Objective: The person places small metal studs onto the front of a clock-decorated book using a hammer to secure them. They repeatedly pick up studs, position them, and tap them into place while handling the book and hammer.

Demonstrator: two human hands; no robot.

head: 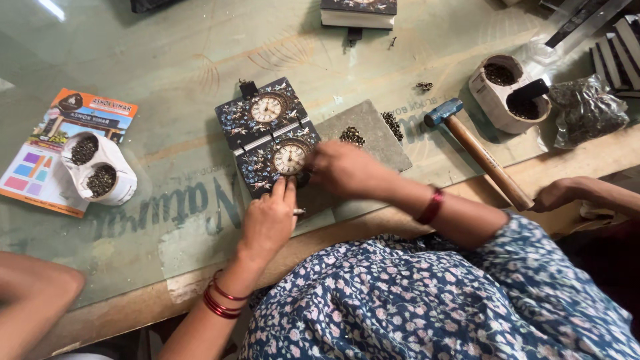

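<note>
Fingers of the left hand [268,220] lie flat and spread on the lower edge of a dark floral book-shaped box [270,137], pressing it down rather than closing round it. Right hand [343,168] — curled at the box's right edge beside the lower clock face; whether it pinches anything small there cannot be told.

- Book-shaped box: one, lying open-faced near the table's front edge, two round clock faces on its cover, partly over a grey slab [373,133].
- Small dark metal pieces: two little heaps on the slab, a few strays farther off.
- Hammer [477,150]: one, blue head, wooden handle, just right of the slab; another person's hand [557,195] rests by the handle's end.
- Paper cups: four in two joined pairs — white pair [100,170] at left, beige pair [510,90] at right, all holding dark pieces.
- Printed leaflet [47,170]: one, orange with coloured squares, under the white pair.
- Clear plastic bag [587,110]: one, far right.
- Second box [359,12]: one, far edge.
</note>
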